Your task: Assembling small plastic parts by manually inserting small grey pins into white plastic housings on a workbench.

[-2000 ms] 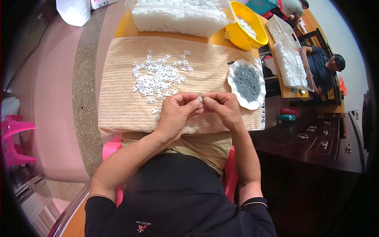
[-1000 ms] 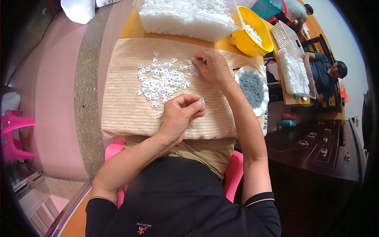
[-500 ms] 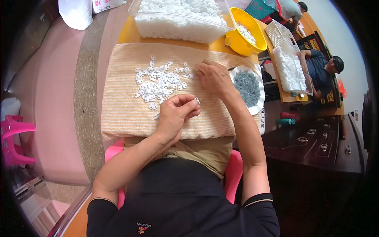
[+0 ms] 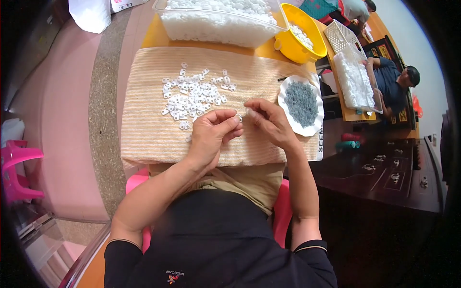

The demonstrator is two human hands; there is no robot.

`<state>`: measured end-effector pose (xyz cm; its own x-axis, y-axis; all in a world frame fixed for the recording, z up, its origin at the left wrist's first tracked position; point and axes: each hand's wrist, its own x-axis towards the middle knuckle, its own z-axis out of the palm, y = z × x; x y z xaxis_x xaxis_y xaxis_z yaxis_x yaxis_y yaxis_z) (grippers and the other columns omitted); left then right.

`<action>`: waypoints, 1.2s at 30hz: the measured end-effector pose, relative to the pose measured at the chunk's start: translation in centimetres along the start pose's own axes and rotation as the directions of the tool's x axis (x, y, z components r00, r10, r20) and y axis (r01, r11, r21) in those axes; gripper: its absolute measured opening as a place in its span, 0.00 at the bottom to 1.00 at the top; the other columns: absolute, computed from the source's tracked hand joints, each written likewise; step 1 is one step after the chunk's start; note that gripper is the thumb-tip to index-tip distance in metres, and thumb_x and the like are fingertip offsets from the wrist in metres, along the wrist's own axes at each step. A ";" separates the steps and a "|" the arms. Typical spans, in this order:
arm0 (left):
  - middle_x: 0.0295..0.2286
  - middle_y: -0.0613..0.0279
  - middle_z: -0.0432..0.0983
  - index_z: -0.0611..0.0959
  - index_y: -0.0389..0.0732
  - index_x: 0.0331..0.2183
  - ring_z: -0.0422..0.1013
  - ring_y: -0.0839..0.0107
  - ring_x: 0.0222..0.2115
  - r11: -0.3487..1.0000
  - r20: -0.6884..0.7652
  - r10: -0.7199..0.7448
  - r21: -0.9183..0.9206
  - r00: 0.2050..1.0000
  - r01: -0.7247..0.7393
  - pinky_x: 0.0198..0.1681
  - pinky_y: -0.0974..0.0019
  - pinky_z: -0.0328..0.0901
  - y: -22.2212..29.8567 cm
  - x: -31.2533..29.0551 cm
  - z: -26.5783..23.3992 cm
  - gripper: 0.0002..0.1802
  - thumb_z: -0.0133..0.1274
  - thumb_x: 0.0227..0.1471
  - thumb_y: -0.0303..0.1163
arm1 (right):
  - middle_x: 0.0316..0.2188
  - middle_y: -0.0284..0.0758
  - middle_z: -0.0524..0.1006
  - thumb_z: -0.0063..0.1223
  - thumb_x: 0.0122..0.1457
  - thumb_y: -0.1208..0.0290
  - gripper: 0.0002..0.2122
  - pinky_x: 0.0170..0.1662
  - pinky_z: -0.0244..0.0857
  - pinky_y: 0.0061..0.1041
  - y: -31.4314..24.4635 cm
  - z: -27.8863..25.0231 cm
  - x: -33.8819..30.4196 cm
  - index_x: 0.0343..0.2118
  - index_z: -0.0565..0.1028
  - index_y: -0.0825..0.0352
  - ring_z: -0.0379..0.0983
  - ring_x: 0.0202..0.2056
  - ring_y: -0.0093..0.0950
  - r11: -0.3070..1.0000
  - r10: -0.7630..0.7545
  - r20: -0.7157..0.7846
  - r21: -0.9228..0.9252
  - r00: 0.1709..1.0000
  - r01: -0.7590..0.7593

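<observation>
Close together over the striped cloth, my two hands work in front of me. My left hand (image 4: 213,128) is closed, its thumb and forefinger pinching a small white plastic piece (image 4: 239,117); whatever else sits in that pinch is too small to tell. Just to its right, my right hand (image 4: 271,120) is closed in a pinch with a small whitish piece (image 4: 248,111) at the fingertips, a narrow gap from the left one. Beyond my left hand lies a loose pile of white plastic pieces with holes (image 4: 194,96). A white scalloped dish (image 4: 311,130) to the right holds many thin grey metal bits (image 4: 302,103).
At the table's back stand a clear bin (image 4: 211,36) of white pieces and a yellow basin (image 4: 288,53). A dark thin tool (image 4: 283,78) lies by the dish. Another person (image 4: 388,81) sits at the right beside a clear bin (image 4: 355,91) and a white basket (image 4: 338,36).
My right hand has come back from the pile's right edge toward my left hand, now with a small whitish piece in its fingertips. The left hand has barely moved.
</observation>
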<state>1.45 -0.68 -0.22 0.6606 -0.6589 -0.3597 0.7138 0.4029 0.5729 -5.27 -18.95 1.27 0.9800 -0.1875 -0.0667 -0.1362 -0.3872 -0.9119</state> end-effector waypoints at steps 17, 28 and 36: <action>0.29 0.58 0.77 0.78 0.32 0.36 0.75 0.72 0.30 1.000 0.069 -0.023 -0.011 0.997 0.024 0.36 0.71 0.74 -0.2 0.3 -0.4 0.07 0.54 0.52 0.21 | 0.37 0.33 0.77 0.56 0.57 0.78 0.14 0.43 0.69 0.18 -0.2 1.1 -1.1 0.46 0.73 0.73 0.74 0.38 0.19 0.869 0.103 0.165 0.466 0.981 -0.169; 0.29 0.57 0.78 0.79 0.31 0.36 0.75 0.74 0.29 0.997 0.039 -0.039 0.068 0.998 0.036 0.36 0.72 0.73 0.2 0.2 0.1 0.08 0.55 0.53 0.23 | 0.36 0.34 0.77 0.56 0.56 0.78 0.14 0.42 0.70 0.20 -0.1 0.4 -1.4 0.46 0.72 0.74 0.74 0.37 0.21 0.811 0.127 0.076 0.566 0.989 -0.148; 0.30 0.57 0.78 0.79 0.30 0.37 0.75 0.74 0.30 0.996 0.039 -0.052 0.079 0.998 0.049 0.37 0.72 0.73 0.3 0.1 0.1 0.08 0.55 0.53 0.23 | 0.36 0.33 0.77 0.56 0.56 0.78 0.15 0.41 0.71 0.21 -0.2 0.2 -1.6 0.46 0.73 0.74 0.74 0.36 0.21 0.800 0.131 0.073 0.582 0.989 -0.149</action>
<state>1.70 -0.75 -0.01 0.6128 -0.7034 -0.3602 0.7249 0.3188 0.6107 -6.74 -18.39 1.44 0.9617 -0.1700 -0.2150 -0.1705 0.2433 -0.9548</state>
